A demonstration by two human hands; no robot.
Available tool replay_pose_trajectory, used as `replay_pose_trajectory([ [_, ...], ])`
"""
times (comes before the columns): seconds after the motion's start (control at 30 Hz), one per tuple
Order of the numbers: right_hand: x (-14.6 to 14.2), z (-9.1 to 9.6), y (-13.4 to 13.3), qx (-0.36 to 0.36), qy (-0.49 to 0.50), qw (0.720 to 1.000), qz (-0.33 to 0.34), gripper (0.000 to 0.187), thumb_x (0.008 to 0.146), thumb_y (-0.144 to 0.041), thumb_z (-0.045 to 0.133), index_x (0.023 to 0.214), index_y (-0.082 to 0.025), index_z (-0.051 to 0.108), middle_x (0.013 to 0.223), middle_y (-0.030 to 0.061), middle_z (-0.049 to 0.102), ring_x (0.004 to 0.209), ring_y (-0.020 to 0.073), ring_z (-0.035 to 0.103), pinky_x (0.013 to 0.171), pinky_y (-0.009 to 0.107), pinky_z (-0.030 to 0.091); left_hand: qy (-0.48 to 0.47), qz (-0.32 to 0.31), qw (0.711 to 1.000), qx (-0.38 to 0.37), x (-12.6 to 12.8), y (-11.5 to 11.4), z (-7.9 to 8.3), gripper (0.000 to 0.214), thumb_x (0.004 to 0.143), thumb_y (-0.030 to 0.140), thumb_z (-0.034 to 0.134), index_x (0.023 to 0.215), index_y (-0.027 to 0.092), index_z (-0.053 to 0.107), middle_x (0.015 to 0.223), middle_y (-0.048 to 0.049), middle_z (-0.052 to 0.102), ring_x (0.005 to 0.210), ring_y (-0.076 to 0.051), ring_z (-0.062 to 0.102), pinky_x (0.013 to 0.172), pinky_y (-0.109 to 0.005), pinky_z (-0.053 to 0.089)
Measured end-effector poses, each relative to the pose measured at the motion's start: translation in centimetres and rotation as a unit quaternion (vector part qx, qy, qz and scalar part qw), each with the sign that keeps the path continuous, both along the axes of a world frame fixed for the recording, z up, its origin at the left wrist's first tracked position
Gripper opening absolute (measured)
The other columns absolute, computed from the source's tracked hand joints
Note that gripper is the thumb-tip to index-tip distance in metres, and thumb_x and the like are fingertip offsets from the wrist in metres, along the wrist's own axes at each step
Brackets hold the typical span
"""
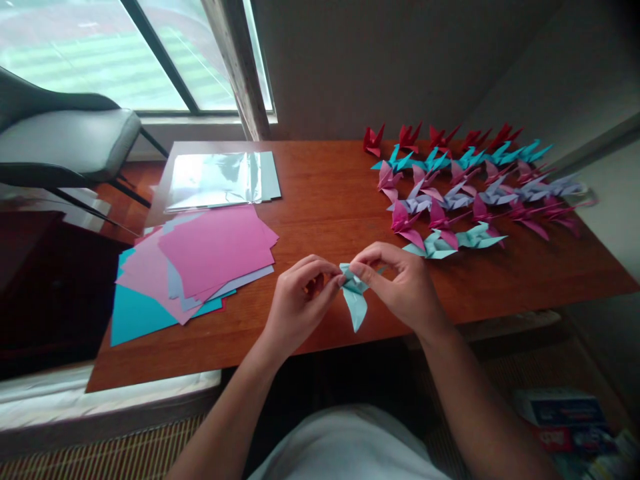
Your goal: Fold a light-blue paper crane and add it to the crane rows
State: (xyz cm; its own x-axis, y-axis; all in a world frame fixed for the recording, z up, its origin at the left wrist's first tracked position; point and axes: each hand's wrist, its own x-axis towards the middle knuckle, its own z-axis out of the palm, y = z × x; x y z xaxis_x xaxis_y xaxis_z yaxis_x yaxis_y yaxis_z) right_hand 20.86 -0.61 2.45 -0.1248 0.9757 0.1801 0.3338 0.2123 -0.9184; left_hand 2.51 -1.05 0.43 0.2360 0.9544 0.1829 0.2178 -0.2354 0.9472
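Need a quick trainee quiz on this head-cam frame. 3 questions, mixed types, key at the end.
1. Multiple choice: what are the left hand and right hand both holding?
A) a pink sheet
B) a mint folded paper piece
C) a shiny packet

2. True or false: the red paper birds form the row farthest from the person.

3. Fill in: the loose coloured sheets lie on the person's ____ side of the wooden table.

Key: 1. B; 2. True; 3. left
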Motion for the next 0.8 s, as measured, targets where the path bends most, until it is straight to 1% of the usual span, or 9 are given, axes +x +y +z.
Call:
replay_pose_trajectory([
  [0.03, 0.1, -0.1, 0.0, -0.016, 0.023, 1.0, 0.005, 0.01, 0.089, -0.031, 0.072, 0.09, -0.022, 0.071, 0.089, 0.0015, 0.071, 0.084, 0.0166, 0.067, 0.077, 0.03, 0.05, -0.004, 0.008, 1.0, -0.002, -0.1, 0.0, 0.0, 0.013, 0.092, 0.027, 0.069, 0.083, 0.018, 0.068, 0.075, -0.0001, 0.057, 0.063, -0.011, 0.047, 0.056, -0.025, 0.036],
  [0.17, 0.5, -0.9, -0.3, -0.058, 0.102, 0.993, -0.011, 0.032, 0.091, -0.042, 0.07, 0.118, -0.027, 0.067, 0.11, 0.0031, 0.071, 0.102, 0.0193, 0.067, 0.087, 0.033, 0.052, -0.02, 0.022, 0.999, -0.02, -0.3, 0.1, -0.5, 0.014, 0.091, 0.03, 0.07, 0.083, 0.019, 0.068, 0.078, -0.0012, 0.06, 0.066, -0.012, 0.05, 0.058, -0.025, 0.038],
  [0.37, 0.6, -2.1, -1.1, -0.017, 0.081, 0.995, -0.052, 0.014, 0.09, -0.037, 0.071, 0.096, -0.025, 0.074, 0.095, 0.0027, 0.073, 0.087, 0.0179, 0.068, 0.076, 0.031, 0.054, -0.11, 0.048, 0.986, -0.113, 0.2, -0.3, -1.4, 0.021, 0.088, 0.038, 0.072, 0.083, 0.018, 0.069, 0.08, -0.0025, 0.065, 0.072, -0.014, 0.057, 0.066, -0.027, 0.045],
  [0.5, 0.3, -2.2, -0.9, -0.001, 0.085, 0.993, -0.087, 0.011, 0.089, -0.032, 0.071, 0.098, -0.026, 0.074, 0.097, 0.0022, 0.075, 0.086, 0.0175, 0.069, 0.074, 0.031, 0.057, -0.203, 0.076, 0.961, -0.174, 1.0, -0.7, -1.5, 0.018, 0.085, 0.036, 0.077, 0.087, 0.019, 0.071, 0.086, -0.0025, 0.068, 0.079, -0.014, 0.062, 0.072, -0.025, 0.048],
  [0.57, 0.2, -1.9, -0.9, 0.03, 0.064, 0.993, -0.091, 0.009, 0.09, -0.03, 0.07, 0.096, -0.026, 0.074, 0.096, 0.002, 0.075, 0.085, 0.0177, 0.069, 0.073, 0.031, 0.056, -0.307, 0.115, 0.924, -0.198, 1.4, -0.7, -1.4, 0.018, 0.086, 0.036, 0.074, 0.096, 0.021, 0.072, 0.098, -0.0038, 0.071, 0.091, -0.016, 0.065, 0.078, -0.026, 0.051],
  [0.63, 0.0, -1.4, -0.9, 0.075, 0.027, 0.993, -0.09, 0.007, 0.091, -0.029, 0.069, 0.096, -0.027, 0.074, 0.094, 0.0022, 0.074, 0.085, 0.0183, 0.068, 0.073, 0.032, 0.055, -0.426, 0.133, 0.863, -0.236, 1.8, -0.7, -1.1, 0.025, 0.09, 0.04, 0.066, 0.107, 0.022, 0.07, 0.117, -0.0071, 0.07, 0.109, -0.02, 0.066, 0.09, -0.03, 0.053],
  [0.7, -0.2, -1.0, -1.1, 0.12, -0.011, 0.99, -0.079, 0.008, 0.092, -0.026, 0.067, 0.098, -0.028, 0.073, 0.093, 0.0018, 0.073, 0.083, 0.0179, 0.067, 0.074, 0.033, 0.054, -0.504, 0.118, 0.804, -0.293, 2.2, -0.7, -0.7, 0.036, 0.095, 0.047, 0.054, 0.115, 0.021, 0.068, 0.134, -0.0111, 0.065, 0.124, -0.025, 0.061, 0.099, -0.037, 0.052],
  [0.73, -0.3, -0.8, -1.1, 0.136, -0.026, 0.988, -0.07, 0.01, 0.093, -0.024, 0.067, 0.1, -0.028, 0.073, 0.093, 0.0015, 0.073, 0.082, 0.0173, 0.066, 0.074, 0.033, 0.054, -0.521, 0.103, 0.784, -0.321, 2.4, -0.7, -0.5, 0.042, 0.096, 0.051, 0.049, 0.117, 0.019, 0.067, 0.14, -0.0127, 0.061, 0.129, -0.027, 0.059, 0.101, -0.04, 0.052],
  [0.8, -0.5, -0.7, -1.1, 0.158, -0.048, 0.985, -0.053, 0.012, 0.093, -0.022, 0.067, 0.101, -0.029, 0.072, 0.093, 0.0007, 0.072, 0.08, 0.0163, 0.065, 0.075, 0.033, 0.054, -0.53, 0.073, 0.764, -0.36, 2.8, -0.8, -0.2, 0.052, 0.096, 0.058, 0.044, 0.122, 0.017, 0.064, 0.147, -0.0147, 0.056, 0.131, -0.031, 0.057, 0.1, -0.043, 0.053],
])
